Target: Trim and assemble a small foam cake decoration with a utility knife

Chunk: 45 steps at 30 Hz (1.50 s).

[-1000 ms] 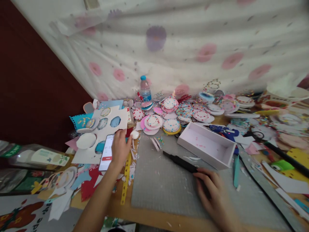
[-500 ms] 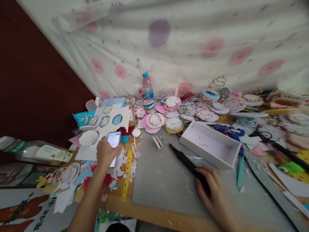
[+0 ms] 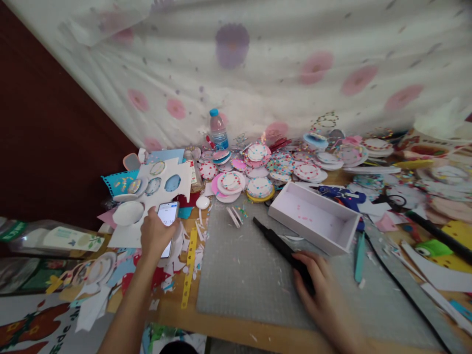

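My left hand (image 3: 157,233) is closed around a smartphone (image 3: 168,216) at the left of the table, thumb across its lower screen. The lit display shows large digits, only partly readable. Lower right, my right hand (image 3: 317,285) grips the thick end of a long black tool (image 3: 278,245) with a narrow tip; its exact kind I cannot make out. The tool lies over a grey cutting mat (image 3: 236,275), its tip towards a small white disc-shaped piece (image 3: 233,216) standing on edge. Just behind the tool is a white open box (image 3: 313,219) with a few pink bits inside.
Decorated paper discs (image 3: 230,182) are heaped along the back, with a water bottle (image 3: 219,130) behind them. A yellow ruler (image 3: 189,270) and paper scraps lie left of the mat. Right of the box are a blue glue gun (image 3: 341,194) and a teal cutter (image 3: 359,258).
The whole view has shifted slightly, so things sit a little further left. Both hands keep their holds on the phone and the black tool.
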### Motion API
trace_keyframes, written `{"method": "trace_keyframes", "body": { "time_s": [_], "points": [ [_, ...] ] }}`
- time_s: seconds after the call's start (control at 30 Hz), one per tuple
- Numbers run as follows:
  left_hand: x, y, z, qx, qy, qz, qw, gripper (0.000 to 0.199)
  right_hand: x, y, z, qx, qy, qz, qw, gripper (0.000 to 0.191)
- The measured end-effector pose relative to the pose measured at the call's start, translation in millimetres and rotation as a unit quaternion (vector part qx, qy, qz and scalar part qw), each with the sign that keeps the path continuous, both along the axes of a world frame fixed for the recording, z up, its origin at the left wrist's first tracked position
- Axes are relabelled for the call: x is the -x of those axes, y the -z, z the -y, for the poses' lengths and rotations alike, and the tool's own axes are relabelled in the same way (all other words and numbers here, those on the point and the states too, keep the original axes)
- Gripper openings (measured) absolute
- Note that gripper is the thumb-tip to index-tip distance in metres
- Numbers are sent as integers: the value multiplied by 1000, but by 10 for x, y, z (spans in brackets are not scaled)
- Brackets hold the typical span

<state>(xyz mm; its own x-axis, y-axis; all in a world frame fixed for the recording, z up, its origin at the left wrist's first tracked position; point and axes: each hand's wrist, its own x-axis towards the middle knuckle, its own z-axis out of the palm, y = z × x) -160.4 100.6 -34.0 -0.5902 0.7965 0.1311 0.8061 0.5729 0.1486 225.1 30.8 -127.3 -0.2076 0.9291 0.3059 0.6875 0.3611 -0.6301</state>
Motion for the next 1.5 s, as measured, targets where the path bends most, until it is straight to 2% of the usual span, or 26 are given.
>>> {"method": "trace_keyframes", "body": {
  "time_s": [0.27,0.4,0.47,0.53,0.6,0.67,0.77,0.83,0.9,1.0,1.07,1.17,1.27,1.33,1.4,1.5],
  "points": [
    [5,25,13,-9,2,13,1000,83,1,-14,-12,-7,3,5,1000,26],
    [58,18,-4,19,5,19,1000,92,-2,-14,-11,-18,1,18,1000,27],
    [-2,-20,5,4,27,1,1000,96,19,-41,-35,-26,3,40,999,31],
    [-169,-54,28,-63,101,-7,993,89,67,-91,-93,-31,3,75,997,37],
    [-432,-43,51,-135,221,38,965,72,135,-147,-183,-30,1,117,993,41],
    [-737,34,52,-128,340,116,924,60,200,-192,-286,-22,0,156,987,36],
    [-1111,231,-31,-88,402,185,893,63,234,-238,-398,-3,-3,182,983,21],
    [-1242,357,-130,-102,398,224,884,55,197,-280,-418,24,-17,147,989,16],
    [-1295,443,-227,-136,370,293,871,42,138,-349,-408,61,-39,71,995,17],
    [-1316,506,-303,-174,324,435,822,32,98,-481,-413,112,-57,-49,991,18],
    [-1324,521,-301,-170,321,483,796,30,138,-548,-469,137,-54,-113,983,18],
    [-1321,524,-256,-135,365,475,789,35,266,-552,-590,189,-63,-218,955,16],
    [-1290,525,-216,-81,417,448,787,44,380,-457,-644,225,-86,-336,911,14],
    [-1274,538,-201,-61,402,476,780,43,417,-386,-617,227,-90,-387,889,14],
    [-1280,559,-187,-72,347,560,749,42,427,-342,-561,225,-79,-407,882,16],
    [-1340,579,-145,-87,267,699,657,47,423,-344,-479,236,-63,-424,872,23]
  ]
}}
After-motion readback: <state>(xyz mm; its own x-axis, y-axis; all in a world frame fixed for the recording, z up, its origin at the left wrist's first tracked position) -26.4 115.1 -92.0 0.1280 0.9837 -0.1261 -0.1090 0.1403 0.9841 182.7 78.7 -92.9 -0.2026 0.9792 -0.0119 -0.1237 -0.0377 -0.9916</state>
